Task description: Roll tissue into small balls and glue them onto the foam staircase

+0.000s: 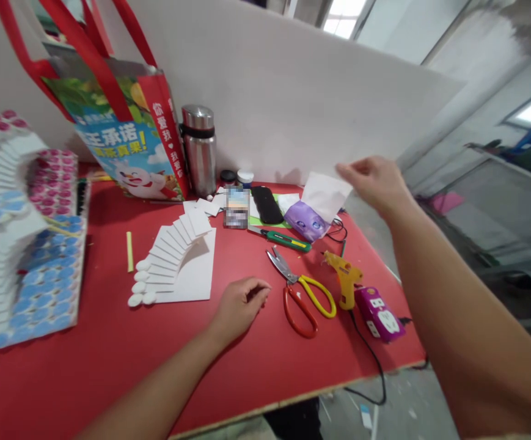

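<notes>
My right hand (373,180) is raised at the back right of the table, its thumb and fingers pinching the corner of a white tissue (324,194). That tissue stands up from a purple soft packet (308,220) with cartoon eyes, its lower edge against the packet. My left hand (244,305) rests on the red table with fingers curled in and nothing visible in them. Just right of it lie open shears (292,278) with one red and one yellow handle. To its left a fan of white card strips (173,250) stands on a white card, with white round pieces at one corner.
A yellow glue gun (345,278) and a purple power socket (380,315) lie at the right edge. Behind are a green cutter (288,240), a black phone (266,205), a steel flask (200,150) and a shopping bag (123,134). Decorated fan pieces (45,263) fill the left.
</notes>
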`<state>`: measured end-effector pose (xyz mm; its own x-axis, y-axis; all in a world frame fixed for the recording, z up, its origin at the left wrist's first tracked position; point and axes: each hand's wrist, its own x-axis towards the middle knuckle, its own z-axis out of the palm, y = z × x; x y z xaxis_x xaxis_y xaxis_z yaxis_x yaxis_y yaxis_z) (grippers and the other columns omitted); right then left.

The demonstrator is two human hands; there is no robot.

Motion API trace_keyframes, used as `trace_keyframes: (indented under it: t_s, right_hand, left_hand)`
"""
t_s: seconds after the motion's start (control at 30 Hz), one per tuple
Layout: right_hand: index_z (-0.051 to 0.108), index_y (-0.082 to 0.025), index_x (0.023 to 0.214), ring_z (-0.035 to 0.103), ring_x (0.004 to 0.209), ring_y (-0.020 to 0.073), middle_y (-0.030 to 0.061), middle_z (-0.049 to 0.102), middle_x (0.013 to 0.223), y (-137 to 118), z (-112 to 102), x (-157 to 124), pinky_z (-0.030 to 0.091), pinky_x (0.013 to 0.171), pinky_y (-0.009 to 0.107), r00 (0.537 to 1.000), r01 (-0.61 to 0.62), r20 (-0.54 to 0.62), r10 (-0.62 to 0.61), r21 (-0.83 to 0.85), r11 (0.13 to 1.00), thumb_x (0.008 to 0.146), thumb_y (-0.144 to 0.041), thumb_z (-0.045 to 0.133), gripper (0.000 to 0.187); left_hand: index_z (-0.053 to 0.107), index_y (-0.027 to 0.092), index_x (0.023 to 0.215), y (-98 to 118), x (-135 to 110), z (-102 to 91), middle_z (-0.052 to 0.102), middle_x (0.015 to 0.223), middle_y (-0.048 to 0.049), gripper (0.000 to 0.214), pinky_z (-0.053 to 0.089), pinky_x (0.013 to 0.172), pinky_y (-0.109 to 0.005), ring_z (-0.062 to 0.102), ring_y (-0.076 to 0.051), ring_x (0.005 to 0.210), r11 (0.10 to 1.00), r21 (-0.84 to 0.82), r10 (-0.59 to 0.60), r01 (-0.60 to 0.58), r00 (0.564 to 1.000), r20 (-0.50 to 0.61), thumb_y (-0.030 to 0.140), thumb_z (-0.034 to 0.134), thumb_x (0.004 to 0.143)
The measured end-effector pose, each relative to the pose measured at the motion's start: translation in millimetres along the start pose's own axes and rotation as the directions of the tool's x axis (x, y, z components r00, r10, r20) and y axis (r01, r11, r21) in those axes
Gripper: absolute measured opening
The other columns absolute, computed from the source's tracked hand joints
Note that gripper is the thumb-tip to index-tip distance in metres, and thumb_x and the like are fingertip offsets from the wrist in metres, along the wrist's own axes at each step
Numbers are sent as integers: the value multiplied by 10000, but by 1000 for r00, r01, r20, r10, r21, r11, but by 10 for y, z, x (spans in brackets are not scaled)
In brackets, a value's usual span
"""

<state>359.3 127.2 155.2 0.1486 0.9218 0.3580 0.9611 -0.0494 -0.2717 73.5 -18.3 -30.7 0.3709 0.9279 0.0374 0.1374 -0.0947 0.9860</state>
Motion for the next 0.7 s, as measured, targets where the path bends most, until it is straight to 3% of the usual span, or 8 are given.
trace_keyframes:
  t_s: [0.1, 0.13, 0.2, 0.27, 0.37, 0.57, 0.7]
  right_hand:
    - [390, 29, 1533, 645, 1201, 393, 348, 573, 1404, 26, 310, -17, 529, 894, 437, 993, -64, 91, 76, -130, 989, 736, -640, 799, 1118]
    - [358, 16, 1555, 640, 1212, 391, 340, 562, 1424, 22, 421, -21, 528, 892, 424, 985, -56, 151, 86, -189, 980, 735, -643, 799, 1141]
    - [522, -57, 1461, 685, 1125, 342, 256, 679, 1298, -12, 621, -38, 530, 845, 370, 940, 23, 333, 79, -291, 956, 799, -593, 765, 886]
    - [714, -117, 1207, 716, 1025, 308, 190, 760, 1111, -69, 764, -70, 519, 805, 331, 897, 103, 438, 54, -327, 939, 818, -459, 780, 522]
    - [772, -124, 985, 714, 1038, 328, 205, 768, 1053, -165, 835, -126, 500, 826, 353, 900, 153, 435, 20, -359, 921, 830, -240, 731, 198]
    - [772, -125, 1020, 680, 1098, 356, 223, 757, 1120, -373, 600, -126, 469, 878, 394, 935, 195, 349, -67, -344, 919, 890, -209, 638, 205]
    - [800, -143, 997, 704, 989, 282, 148, 787, 1035, -529, 588, -124, 465, 828, 327, 922, 226, 361, -143, -201, 953, 933, -284, 631, 229]
  left_hand:
    - [705, 170, 890, -7, 5, -2, 684, 752, -20, 177, 465, 669, -256, 625, -144, 686, 1000, 13, 16, -16, 1000, -1, 266, 569, 949]
    - [704, 170, 891, -9, 6, -3, 685, 757, -21, 172, 465, 671, -257, 626, -146, 689, 1000, 16, 20, -20, 1000, 0, 262, 569, 946]
    - [699, 171, 893, -12, 7, -4, 687, 764, -23, 165, 465, 675, -259, 628, -148, 692, 999, 22, 30, -30, 1000, 3, 255, 567, 945]
    - [695, 174, 888, -17, 7, -4, 687, 770, -23, 160, 463, 678, -262, 627, -150, 698, 999, 29, 42, -42, 999, 6, 252, 567, 946]
    - [695, 173, 886, -22, 7, -4, 685, 778, -25, 157, 462, 685, -263, 628, -150, 708, 998, 37, 57, -58, 998, 9, 247, 569, 946]
    - [703, 174, 884, -25, 7, -9, 688, 772, -27, 156, 461, 685, -265, 633, -152, 708, 996, 51, 67, -68, 998, 14, 238, 573, 944]
    - [704, 171, 885, -25, 7, -9, 687, 774, -28, 158, 456, 683, -265, 629, -153, 708, 996, 55, 68, -69, 998, 15, 236, 574, 946]
